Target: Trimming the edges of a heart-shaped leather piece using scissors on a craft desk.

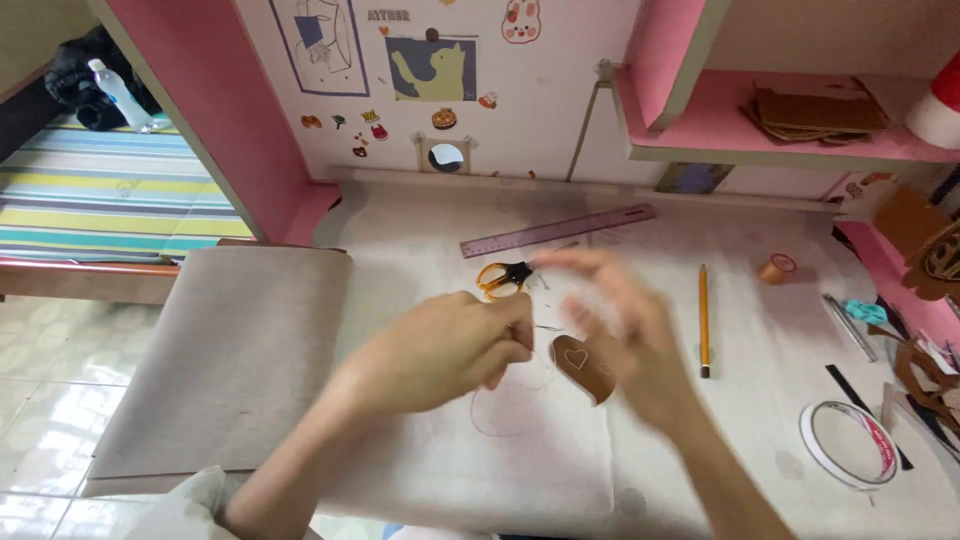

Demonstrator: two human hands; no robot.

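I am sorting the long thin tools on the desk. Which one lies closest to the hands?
The yellow pencil, lying just beside the right hand. The purple ruler lies farther up the desk, behind the orange scissors.

- Bright, even daylight; the tiled floor (40, 350), left of the desk (760, 330), shows pale sheen.
- Shadows on the desk are soft and faint.
- The right hand (620, 330) above the desk is smeared by motion blur; the left hand (450, 345) is slightly soft.
- Straight edges bow near the frame's borders, wide-angle distortion.
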